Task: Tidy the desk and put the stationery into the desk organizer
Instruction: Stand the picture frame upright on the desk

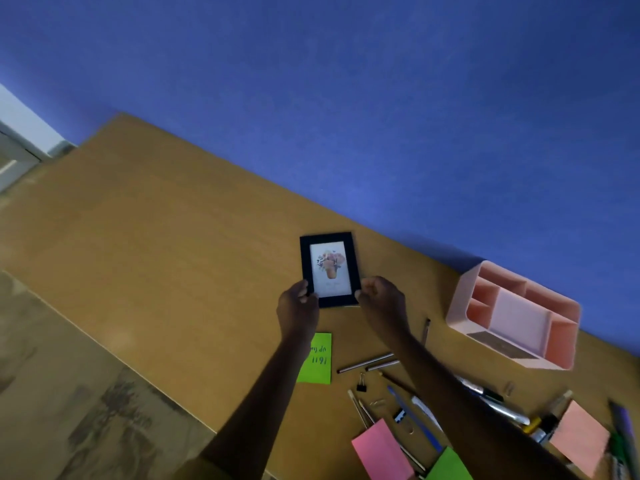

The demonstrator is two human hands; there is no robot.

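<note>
Left hand: I see my left hand (298, 301) curled round the near left corner of the small black rectangular picture frame with a flower print (329, 268), thumb on the front border.
Right hand: my right hand (382, 299) pinches the near right corner of the same frame, fingers tucked in tight.
Frame: it sits upright in my view, over the middle of the brown wooden desk (156, 237); I cannot tell whether it rests on the top or hangs just above it.
Organizer: the pale pink plastic desk organizer with several compartments (512, 313) stands at the far right, against the blue wall (346, 98), well apart from the frame.
Note: a bright green sticky note with handwriting (317, 358) lies just near of the frame, partly under my left forearm.
Pens: two slim silver pens (367, 363) lie side by side between my forearms; a blue pen (415, 419) lies nearer.
Clip: a small black binder clip (362, 382) sits just near of the silver pens.
Pads: a pink sticky pad (381, 450) lies at the near edge; a salmon sticky pad (580, 436) lies near right, among blurred markers.
</note>
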